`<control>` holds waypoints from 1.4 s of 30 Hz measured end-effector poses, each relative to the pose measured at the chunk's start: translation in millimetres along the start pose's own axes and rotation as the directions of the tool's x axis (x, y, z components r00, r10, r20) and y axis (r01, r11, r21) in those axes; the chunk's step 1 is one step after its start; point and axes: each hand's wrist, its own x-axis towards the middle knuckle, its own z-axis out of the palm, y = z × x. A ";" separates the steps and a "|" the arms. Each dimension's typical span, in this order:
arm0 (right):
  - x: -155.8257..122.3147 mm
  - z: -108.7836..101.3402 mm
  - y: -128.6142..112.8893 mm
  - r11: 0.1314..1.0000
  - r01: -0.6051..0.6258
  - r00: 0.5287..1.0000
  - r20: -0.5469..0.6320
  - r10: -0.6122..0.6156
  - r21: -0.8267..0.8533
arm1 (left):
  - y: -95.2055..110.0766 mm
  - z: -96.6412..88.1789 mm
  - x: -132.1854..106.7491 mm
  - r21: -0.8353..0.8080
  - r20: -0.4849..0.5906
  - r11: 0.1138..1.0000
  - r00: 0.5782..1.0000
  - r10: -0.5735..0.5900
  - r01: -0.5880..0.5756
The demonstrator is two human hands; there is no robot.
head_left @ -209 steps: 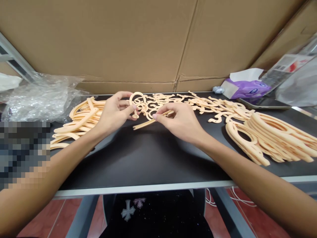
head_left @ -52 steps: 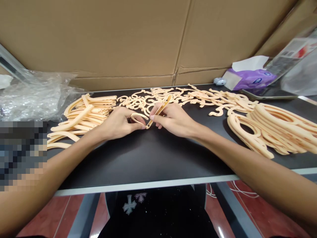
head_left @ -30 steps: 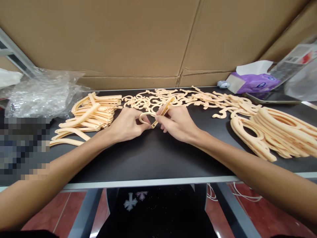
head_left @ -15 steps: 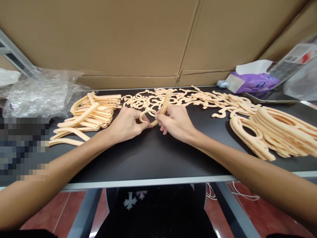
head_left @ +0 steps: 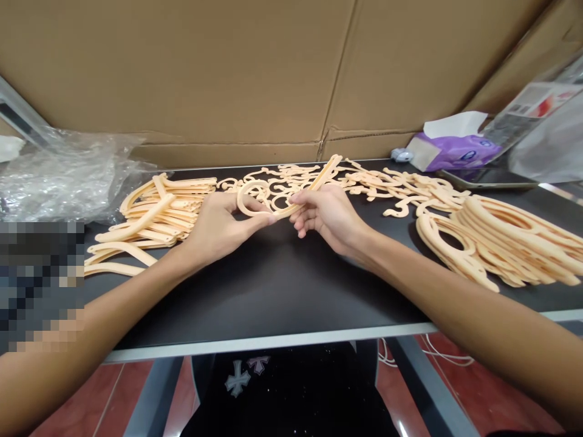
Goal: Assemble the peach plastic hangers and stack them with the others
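Left hand pinches a hook ring; right hand pinches a hanger bar. Both pieces are held just above the middle of the black table, touching each other between the hands.

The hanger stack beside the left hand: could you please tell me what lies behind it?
Behind the hanger stack lies crumpled clear plastic wrap, then the cardboard wall. Whatever the wrap covers cannot be seen.

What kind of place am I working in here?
Probably a small assembly or packing bench: piles of identical plastic hanger parts lie on a black table, flattened cardboard boxes stand behind, and crumpled plastic wrap lies at the left.
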 end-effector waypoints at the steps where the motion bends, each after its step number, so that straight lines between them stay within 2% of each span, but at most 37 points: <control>1: -0.5 -0.6 -2.1 0.999 -0.002 1.000 0.017 0.001 0.046 | 0.1 0.4 -0.8 -0.016 -0.024 0.999 0.999 0.027 -0.027; 5: -3.3 -0.7 -4.7 0.987 -0.064 0.993 0.110 0.048 0.150 | -1.7 2.7 -2.9 -0.119 -0.030 0.966 0.973 0.228 -0.230; 8: -5.1 0.6 -5.5 0.990 -0.088 0.977 0.206 0.064 0.112 | -1.5 3.4 -2.4 -0.022 0.053 0.951 0.950 0.308 -0.308; 10: -4.6 -0.1 -8.1 0.997 -0.059 0.974 0.222 0.046 0.051 | -0.6 3.2 -1.5 0.043 0.038 0.926 0.927 0.373 -0.374; 12: -1.8 -3.2 -12.2 0.999 0.015 0.987 0.158 -0.009 -0.036 | 0.2 2.6 -0.6 0.108 -0.055 0.900 0.901 0.430 -0.423; 15: 5.7 -12.1 -17.9 0.965 0.156 0.987 -0.010 -0.162 -0.209 | 0.3 0.2 1.4 0.241 -0.213 0.855 0.835 0.508 -0.459; 18: 12.5 -22.1 -19.3 0.839 0.267 0.930 -0.103 -0.354 -0.474 | -2.0 -3.6 3.9 0.404 -0.269 0.788 0.763 0.588 -0.465; 21: 15.1 -27.7 -15.7 0.571 0.300 0.873 -0.022 -0.488 -0.764 | -4.3 -7.2 4.6 0.499 -0.205 0.704 0.720 0.663 -0.505; 22: 15.3 -28.3 -13.8 0.483 0.302 0.873 0.035 -0.486 -0.822 | -4.2 -8.0 4.0 0.503 -0.161 0.688 0.725 0.669 -0.523; 24: 15.5 -28.1 -9.3 0.348 0.321 0.889 0.154 -0.432 -0.881 | -2.0 -8.5 1.3 0.493 -0.049 0.696 0.783 0.621 -0.522; 27: 15.6 -26.6 -2.5 0.205 0.376 0.886 0.286 -0.364 -0.904 | 5.2 -7.2 -4.7 0.486 0.157 0.748 0.887 0.434 -0.452; 29: 15.6 -26.0 0.9 0.133 0.382 0.881 0.318 -0.349 -0.914 | 10.0 -5.5 -8.3 0.504 0.261 0.767 0.917 0.303 -0.397; 31: 15.4 -26.0 2.4 0.087 0.366 0.882 0.316 -0.350 -0.926 | 13.5 -3.9 -10.9 0.518 0.323 0.773 0.920 0.220 -0.367; 33: 15.4 -26.6 1.2 0.065 0.351 0.879 0.305 -0.365 -0.934 | 15.4 -2.7 -12.3 0.514 0.371 0.775 0.910 0.187 -0.369; 38: 15.5 -30.8 -11.4 0.013 0.237 0.865 0.205 -0.458 -0.971 | 13.7 -1.7 -11.8 0.451 0.455 0.811 0.878 0.151 -0.373; 42: 15.1 -34.7 -18.8 -0.033 0.180 0.900 0.178 -0.398 -0.983 | 6.6 -1.1 -10.0 0.390 0.468 0.842 0.868 0.168 -0.373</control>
